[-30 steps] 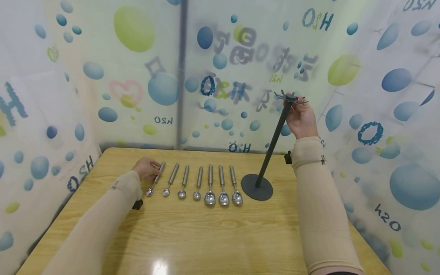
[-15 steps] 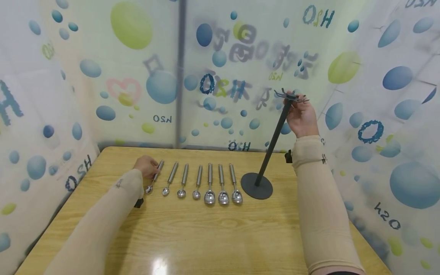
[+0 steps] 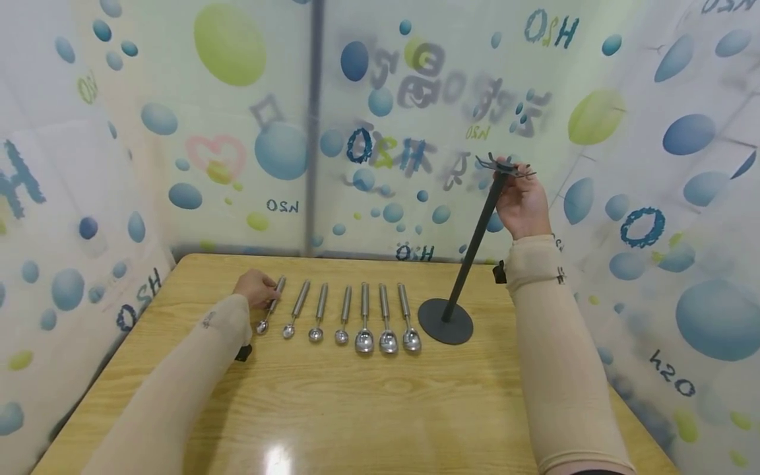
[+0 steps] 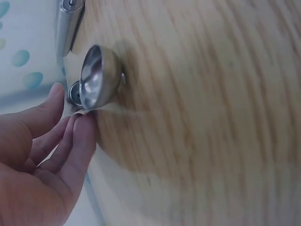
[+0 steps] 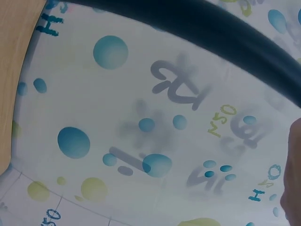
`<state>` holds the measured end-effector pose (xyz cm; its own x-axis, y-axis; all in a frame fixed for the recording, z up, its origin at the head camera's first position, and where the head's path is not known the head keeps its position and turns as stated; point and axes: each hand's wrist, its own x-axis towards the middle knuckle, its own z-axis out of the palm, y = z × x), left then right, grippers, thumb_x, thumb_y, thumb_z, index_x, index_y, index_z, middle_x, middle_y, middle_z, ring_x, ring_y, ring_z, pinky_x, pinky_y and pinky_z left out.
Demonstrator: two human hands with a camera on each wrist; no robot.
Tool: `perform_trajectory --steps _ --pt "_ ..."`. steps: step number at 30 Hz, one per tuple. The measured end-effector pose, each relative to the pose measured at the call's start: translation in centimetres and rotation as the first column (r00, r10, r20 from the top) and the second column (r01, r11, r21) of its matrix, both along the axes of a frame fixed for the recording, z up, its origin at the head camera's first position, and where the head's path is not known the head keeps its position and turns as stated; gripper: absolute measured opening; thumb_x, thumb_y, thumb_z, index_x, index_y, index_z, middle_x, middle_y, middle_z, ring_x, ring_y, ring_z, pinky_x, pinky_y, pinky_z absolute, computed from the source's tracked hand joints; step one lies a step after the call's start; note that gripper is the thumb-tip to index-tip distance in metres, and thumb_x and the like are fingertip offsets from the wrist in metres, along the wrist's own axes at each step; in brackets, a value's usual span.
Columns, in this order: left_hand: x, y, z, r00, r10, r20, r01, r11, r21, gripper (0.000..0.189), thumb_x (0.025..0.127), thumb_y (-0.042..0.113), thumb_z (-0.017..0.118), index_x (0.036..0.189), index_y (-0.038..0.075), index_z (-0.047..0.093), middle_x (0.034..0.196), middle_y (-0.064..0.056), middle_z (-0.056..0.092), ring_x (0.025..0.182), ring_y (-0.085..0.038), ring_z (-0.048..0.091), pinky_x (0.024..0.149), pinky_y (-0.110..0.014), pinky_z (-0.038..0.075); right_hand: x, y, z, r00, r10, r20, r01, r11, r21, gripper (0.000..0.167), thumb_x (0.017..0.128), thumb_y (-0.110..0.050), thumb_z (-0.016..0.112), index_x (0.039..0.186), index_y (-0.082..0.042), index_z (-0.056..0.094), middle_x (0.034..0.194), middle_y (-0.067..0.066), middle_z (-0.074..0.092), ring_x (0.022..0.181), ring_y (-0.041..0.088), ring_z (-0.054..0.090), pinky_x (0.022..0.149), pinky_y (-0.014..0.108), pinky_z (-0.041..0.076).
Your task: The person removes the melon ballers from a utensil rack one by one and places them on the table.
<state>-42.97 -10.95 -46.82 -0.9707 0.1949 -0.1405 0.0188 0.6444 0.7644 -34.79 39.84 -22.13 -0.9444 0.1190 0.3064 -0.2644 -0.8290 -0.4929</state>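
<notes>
On the left of a row of steel scoops lies a small scoop (image 3: 272, 307), its bowl toward me. My left hand (image 3: 256, 288) pinches this scoop's handle between thumb and fingers. In the left wrist view the round bowl (image 4: 99, 77) shows close up, with the thumb (image 4: 51, 101) and fingertips right by the handle behind it. My right hand (image 3: 524, 203) holds the top of a tilted black stand (image 3: 477, 241), just under its ring of hooks (image 3: 503, 167). The right wrist view shows the dark pole (image 5: 202, 35) and an edge of that hand (image 5: 292, 174).
Several more scoops (image 3: 365, 316) lie side by side on the wooden table (image 3: 332, 409), handles pointing away; the three at the right have larger bowls. The stand's round base (image 3: 445, 322) is beside them. Printed curtains (image 3: 237, 132) enclose the table at the back and sides.
The leftmost scoop has shifted slightly away from me and toward its neighbour, with my left hand following it. My right hand and the stand stay where they were.
</notes>
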Motion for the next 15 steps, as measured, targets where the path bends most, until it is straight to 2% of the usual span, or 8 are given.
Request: perform_trajectory --steps 4,8,10,11,12,13,14,15 --pt "0.0 -0.6 0.4 0.997 -0.041 -0.062 0.037 0.997 -0.064 0.055 0.096 0.021 0.073 0.135 -0.013 0.055 0.133 -0.032 0.058 0.114 -0.044 0.062 0.088 -0.047 0.057 0.0 -0.3 0.0 1.000 -0.030 0.006 0.030 0.999 0.027 0.010 0.099 -0.007 0.062 0.090 -0.003 0.059 0.111 0.017 0.072 0.089 0.031 0.064 0.075 0.034 0.046" --pt "0.2 -0.8 1.2 0.989 -0.037 -0.143 0.024 0.996 -0.089 0.059 0.100 0.028 0.065 0.142 -0.010 0.049 0.135 -0.033 0.056 0.116 -0.046 0.060 0.093 -0.054 0.053 0.3 -0.6 0.1 0.996 -0.082 0.037 0.079 0.995 0.065 0.008 0.101 -0.014 0.060 0.105 -0.008 0.058 0.118 0.015 0.072 0.098 0.028 0.063 0.088 0.032 0.041" --pt "0.4 -0.6 1.8 0.981 -0.029 -0.194 0.011 0.996 -0.094 0.059 0.103 0.031 0.061 0.145 -0.008 0.046 0.139 -0.032 0.053 0.121 -0.048 0.057 0.098 -0.058 0.050 0.7 -0.8 0.3 0.985 -0.164 0.060 0.157 0.982 0.102 0.014 0.103 -0.021 0.057 0.113 -0.011 0.056 0.121 0.012 0.071 0.099 0.025 0.061 0.090 0.032 0.039" --pt "0.5 -0.3 2.1 0.974 -0.030 -0.224 0.007 0.995 -0.100 0.059 0.104 0.032 0.058 0.146 -0.007 0.044 0.140 -0.032 0.051 0.123 -0.048 0.054 0.100 -0.059 0.048 1.0 -0.9 0.3 0.968 -0.241 0.069 0.231 0.964 0.130 0.016 0.104 -0.024 0.054 0.116 -0.013 0.054 0.123 0.009 0.070 0.099 0.021 0.060 0.090 0.030 0.039" --pt "0.7 0.0 2.5 0.968 -0.032 -0.250 0.008 0.995 -0.098 0.059 0.105 0.032 0.055 0.148 -0.007 0.042 0.143 -0.032 0.049 0.126 -0.049 0.052 0.102 -0.060 0.045 1.3 -0.9 0.4 0.938 -0.339 0.073 0.322 0.930 0.174 0.018 0.105 -0.027 0.052 0.119 -0.015 0.052 0.125 0.003 0.069 0.101 0.016 0.058 0.088 0.028 0.039" --pt "0.9 0.3 2.9 0.958 -0.039 -0.283 0.011 0.995 -0.099 0.059 0.107 0.032 0.053 0.150 -0.005 0.040 0.146 -0.031 0.047 0.128 -0.049 0.050 0.104 -0.061 0.044 1.6 -0.9 0.4 0.892 -0.446 0.066 0.425 0.881 0.208 0.019 0.106 -0.027 0.051 0.121 -0.016 0.050 0.129 -0.001 0.065 0.105 0.012 0.057 0.090 0.025 0.039" --pt "1.1 0.6 3.3 0.949 -0.046 -0.312 0.014 0.994 -0.105 0.058 0.107 0.032 0.052 0.152 -0.004 0.039 0.149 -0.030 0.044 0.131 -0.049 0.047 0.107 -0.062 0.040 1.8 -1.0 0.4 0.829 -0.557 0.048 0.533 0.813 0.232 0.019 0.107 -0.026 0.050 0.123 -0.016 0.048 0.133 -0.003 0.060 0.109 0.008 0.054 0.092 0.022 0.039" --pt "1.3 1.0 3.7 0.938 -0.056 -0.343 0.018 0.993 -0.113 0.058 0.108 0.032 0.051 0.153 -0.003 0.038 0.151 -0.029 0.043 0.134 -0.049 0.044 0.110 -0.063 0.037 2.2 -1.1 0.2 0.748 -0.664 0.017 0.634 0.721 0.279 0.021 0.107 -0.026 0.049 0.126 -0.017 0.045 0.137 -0.005 0.054 0.113 0.005 0.050 0.094 0.019 0.038"
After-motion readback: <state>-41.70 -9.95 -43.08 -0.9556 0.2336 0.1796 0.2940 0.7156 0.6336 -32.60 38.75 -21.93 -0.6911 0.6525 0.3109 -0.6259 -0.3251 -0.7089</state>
